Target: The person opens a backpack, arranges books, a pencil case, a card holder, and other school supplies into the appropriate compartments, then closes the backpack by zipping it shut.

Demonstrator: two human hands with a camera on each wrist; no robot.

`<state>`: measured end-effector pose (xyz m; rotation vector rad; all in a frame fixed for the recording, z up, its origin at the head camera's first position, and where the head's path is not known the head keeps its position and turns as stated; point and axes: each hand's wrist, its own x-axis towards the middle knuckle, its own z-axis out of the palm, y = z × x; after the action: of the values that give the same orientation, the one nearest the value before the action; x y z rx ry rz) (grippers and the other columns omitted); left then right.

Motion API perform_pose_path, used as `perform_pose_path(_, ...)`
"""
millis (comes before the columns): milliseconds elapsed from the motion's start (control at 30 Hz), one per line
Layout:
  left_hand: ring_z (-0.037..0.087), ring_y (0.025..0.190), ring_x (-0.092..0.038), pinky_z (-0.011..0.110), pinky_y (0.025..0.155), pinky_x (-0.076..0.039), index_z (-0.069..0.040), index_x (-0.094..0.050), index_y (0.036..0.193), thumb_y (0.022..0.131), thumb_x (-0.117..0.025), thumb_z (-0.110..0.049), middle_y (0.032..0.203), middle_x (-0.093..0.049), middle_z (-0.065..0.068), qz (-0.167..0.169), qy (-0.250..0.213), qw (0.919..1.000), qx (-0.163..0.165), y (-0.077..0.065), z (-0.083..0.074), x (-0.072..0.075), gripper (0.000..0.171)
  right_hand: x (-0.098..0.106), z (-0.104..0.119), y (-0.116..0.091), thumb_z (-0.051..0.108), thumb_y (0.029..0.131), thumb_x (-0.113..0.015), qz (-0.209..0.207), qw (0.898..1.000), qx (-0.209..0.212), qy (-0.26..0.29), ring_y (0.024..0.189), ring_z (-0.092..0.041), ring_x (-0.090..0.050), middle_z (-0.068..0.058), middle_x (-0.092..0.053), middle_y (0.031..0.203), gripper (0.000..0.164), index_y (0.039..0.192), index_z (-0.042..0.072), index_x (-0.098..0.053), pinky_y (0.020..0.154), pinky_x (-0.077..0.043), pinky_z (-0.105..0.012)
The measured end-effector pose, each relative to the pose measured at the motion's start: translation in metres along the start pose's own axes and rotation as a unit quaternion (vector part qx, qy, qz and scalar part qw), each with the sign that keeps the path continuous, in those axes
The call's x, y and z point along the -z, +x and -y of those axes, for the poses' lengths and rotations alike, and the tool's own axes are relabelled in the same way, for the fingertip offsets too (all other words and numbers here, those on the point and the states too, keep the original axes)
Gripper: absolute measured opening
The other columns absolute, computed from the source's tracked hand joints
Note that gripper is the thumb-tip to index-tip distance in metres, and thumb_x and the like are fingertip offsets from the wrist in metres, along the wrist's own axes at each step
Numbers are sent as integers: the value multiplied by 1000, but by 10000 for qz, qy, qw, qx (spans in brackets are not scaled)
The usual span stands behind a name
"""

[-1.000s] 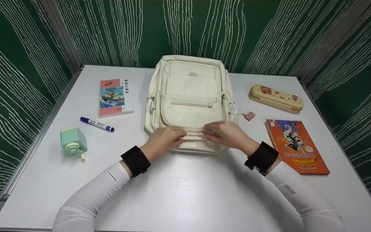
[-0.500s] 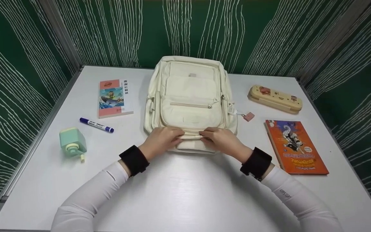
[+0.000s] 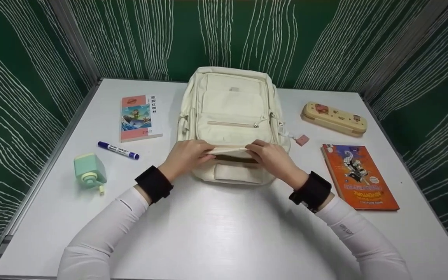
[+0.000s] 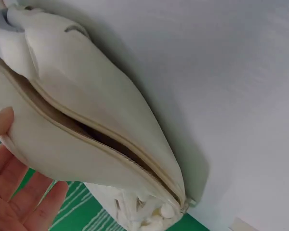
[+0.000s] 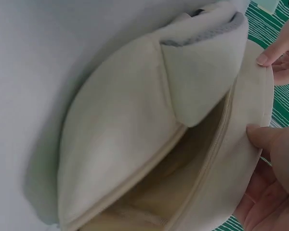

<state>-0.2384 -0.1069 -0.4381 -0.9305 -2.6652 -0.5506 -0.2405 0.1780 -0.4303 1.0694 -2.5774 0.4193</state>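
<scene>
A cream backpack (image 3: pixel 233 103) lies on the white table with its near end toward the person. My left hand (image 3: pixel 187 155) pinches the front panel's edge left of centre, thumb (image 4: pixel 2 122) on the fabric. On the right side of that edge, my right hand (image 3: pixel 274 157) grips it the same way, thumb (image 5: pixel 262 137) pressed flat against it. Between the hands the zipped compartment gapes, its tan lining (image 5: pixel 171 180) showing in the right wrist view. The carry handle (image 5: pixel 202 72) folds over part of this gap.
A pink-and-blue book (image 3: pixel 136 118), a blue marker (image 3: pixel 118 150) and a green pump bottle (image 3: pixel 89 169) lie to the left. On the right are a yellow pencil case (image 3: pixel 335 118) and an orange book (image 3: pixel 359 177). A pink tag (image 3: pixel 302 140) hangs off the backpack's side.
Both hands have moved slightly up and away from the near edge, lifting the front panel's edge. The dark gap of the compartment has come into view and widened.
</scene>
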Motion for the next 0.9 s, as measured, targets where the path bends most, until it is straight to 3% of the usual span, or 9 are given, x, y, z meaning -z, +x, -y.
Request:
perform_pose_path(200,32,100,-76,48,81,-62,-10,-72,125,95,-73,-24,117,-78,11,-424,-59,9986,311,3,17,23,33,28,-5,23,15,104,-60,-317,9981,-413,327,86,-31,-72,-15,-73,99,20,112,3,-74,74,-60,-47)
perform_pose_path(333,33,109,-73,50,91,-60,-9,-69,130,93,-75,-21,124,-74,14,-361,-371,9928,1082,3,38,37,39,47,-10,38,16,104,-60,-398,9956,-700,476,95,-34,-73,-18,-74,104,22,114,2,-74,81,-59,-50)
perform_pose_path(433,34,118,-69,50,99,-57,-6,-66,134,93,-75,-21,132,-70,17,-270,-605,9824,1747,1,59,44,45,58,-13,46,16,104,-60,-461,9940,-830,534,100,-36,-73,-19,-74,107,23,114,0,-74,85,-60,-51)
perform_pose_path(600,43,124,-64,55,104,-53,2,-54,144,98,-69,-31,139,-63,26,-322,-714,9520,2958,-2,99,53,59,69,-15,54,14,104,-60,-643,9920,-911,594,100,-37,-72,-20,-73,107,21,113,0,-73,85,-58,-52)
perform_pose_path(767,45,115,-67,59,95,-55,10,-49,144,98,-66,-36,131,-65,32,-454,-421,9129,4034,-11,132,59,68,70,-17,56,12,104,-60,-711,9923,-840,574,97,-36,-72,-20,-73,105,20,111,-1,-73,83,-57,-50)
perform_pose_path(900,47,133,-56,59,106,-52,17,-35,149,98,-65,-40,142,-54,36,-217,-243,8773,4788,-18,149,60,83,69,-17,55,13,104,-60,-712,9925,-813,564,94,-35,-72,-20,-73,103,20,109,-1,-73,81,-57,-49)
